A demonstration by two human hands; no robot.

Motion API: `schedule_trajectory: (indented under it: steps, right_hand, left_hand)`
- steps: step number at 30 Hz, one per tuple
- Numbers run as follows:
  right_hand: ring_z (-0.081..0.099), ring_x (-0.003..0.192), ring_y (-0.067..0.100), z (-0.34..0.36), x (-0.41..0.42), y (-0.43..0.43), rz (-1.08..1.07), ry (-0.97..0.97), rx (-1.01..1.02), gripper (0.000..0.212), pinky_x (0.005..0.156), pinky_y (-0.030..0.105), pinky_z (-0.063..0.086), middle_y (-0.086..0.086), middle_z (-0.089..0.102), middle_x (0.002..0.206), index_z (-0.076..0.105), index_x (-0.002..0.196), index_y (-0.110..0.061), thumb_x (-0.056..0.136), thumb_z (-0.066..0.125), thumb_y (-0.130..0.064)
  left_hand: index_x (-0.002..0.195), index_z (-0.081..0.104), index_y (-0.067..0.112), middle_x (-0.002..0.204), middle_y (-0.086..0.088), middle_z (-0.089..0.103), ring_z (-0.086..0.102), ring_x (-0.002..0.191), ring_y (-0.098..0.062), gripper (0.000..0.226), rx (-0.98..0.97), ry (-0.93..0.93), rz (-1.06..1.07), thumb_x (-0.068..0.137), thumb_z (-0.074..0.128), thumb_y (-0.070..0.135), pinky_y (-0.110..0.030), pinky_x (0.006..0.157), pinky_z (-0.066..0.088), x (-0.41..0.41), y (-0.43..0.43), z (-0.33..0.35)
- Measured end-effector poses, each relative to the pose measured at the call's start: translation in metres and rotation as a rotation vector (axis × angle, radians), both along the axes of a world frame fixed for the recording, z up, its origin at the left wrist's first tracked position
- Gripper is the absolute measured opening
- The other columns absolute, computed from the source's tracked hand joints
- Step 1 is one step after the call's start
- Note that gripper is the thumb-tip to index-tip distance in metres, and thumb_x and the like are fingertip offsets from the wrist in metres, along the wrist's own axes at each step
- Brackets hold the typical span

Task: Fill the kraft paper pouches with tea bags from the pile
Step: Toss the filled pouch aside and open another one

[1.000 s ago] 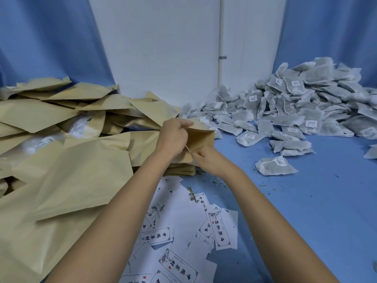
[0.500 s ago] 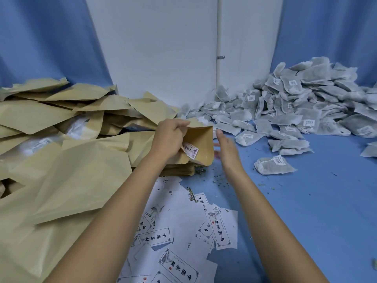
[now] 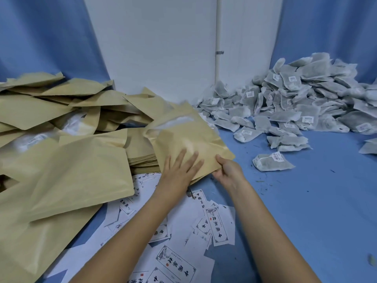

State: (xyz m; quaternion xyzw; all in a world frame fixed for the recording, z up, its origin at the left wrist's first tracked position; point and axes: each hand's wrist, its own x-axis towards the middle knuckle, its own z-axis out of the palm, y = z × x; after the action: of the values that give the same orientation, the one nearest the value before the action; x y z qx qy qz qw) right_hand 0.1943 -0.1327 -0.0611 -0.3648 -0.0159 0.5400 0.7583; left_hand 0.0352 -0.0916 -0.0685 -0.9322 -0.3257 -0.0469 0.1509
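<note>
A kraft paper pouch (image 3: 183,131) lies tilted at the centre, resting on a flat stack of pouches (image 3: 142,158). My left hand (image 3: 179,168) presses flat on its near side with straight fingers. My right hand (image 3: 226,170) grips the pouch's near right corner, thumb on top. The pouch looks blurred from motion. A big pile of grey tea bags (image 3: 295,105) with white tags fills the back right corner. One tea bag (image 3: 271,162) lies alone, nearest my right hand.
A large heap of kraft pouches (image 3: 61,139) covers the left side. White printed labels (image 3: 216,227) lie scattered on the blue surface (image 3: 316,211) under my forearms. Tea crumbs dot the surface. A white wall and blue curtains stand behind.
My left hand let go of the upright pouch's mouth and now presses flat on it. My right hand came back and took its corner. The pouch tipped down over the stack.
</note>
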Motion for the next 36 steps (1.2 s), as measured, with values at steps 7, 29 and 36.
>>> schedule_trajectory:
  steps: [7, 29, 36]
  right_hand:
    - [0.059, 0.111, 0.03, -0.003, 0.005, -0.001, -0.057, 0.098, 0.106, 0.021, 0.083, 0.044, 0.055, 0.016, 0.063, 0.113, 0.051, 0.117, -0.002, 0.097, 0.045, 0.001]
    - [0.061, 0.063, 0.013, -0.015, 0.009, -0.015, -0.291, -0.282, -0.16, 0.017, 0.055, 0.015, 0.054, 0.006, 0.062, 0.074, 0.058, 0.071, -0.001, 0.084, 0.069, -0.004]
    - [0.061, 0.069, 0.017, -0.012, 0.007, -0.017, -0.256, -0.266, -0.15, 0.017, 0.055, 0.016, 0.054, 0.009, 0.061, 0.079, 0.055, 0.072, -0.002, 0.081, 0.068, 0.004]
  left_hand:
    - [0.148, 0.025, 0.014, 0.151, -0.006, 0.033, 0.043, 0.132, -0.024, 0.104, -1.366, -1.488, 0.36, 0.068, 0.069, 0.064, -0.044, 0.106, 0.04, -0.012, -0.016, -0.01]
    - [0.087, 0.067, 0.009, 0.084, -0.002, 0.072, 0.069, 0.073, -0.011, 0.013, -1.292, -1.666, 0.324, 0.083, 0.065, -0.003, -0.017, 0.066, 0.053, -0.015, -0.005, -0.017]
    - [0.088, 0.067, 0.01, 0.081, 0.002, 0.072, 0.068, 0.07, -0.007, 0.012, -1.238, -1.628, 0.343, 0.082, 0.068, 0.0, -0.015, 0.064, 0.051, -0.016, -0.004, -0.02]
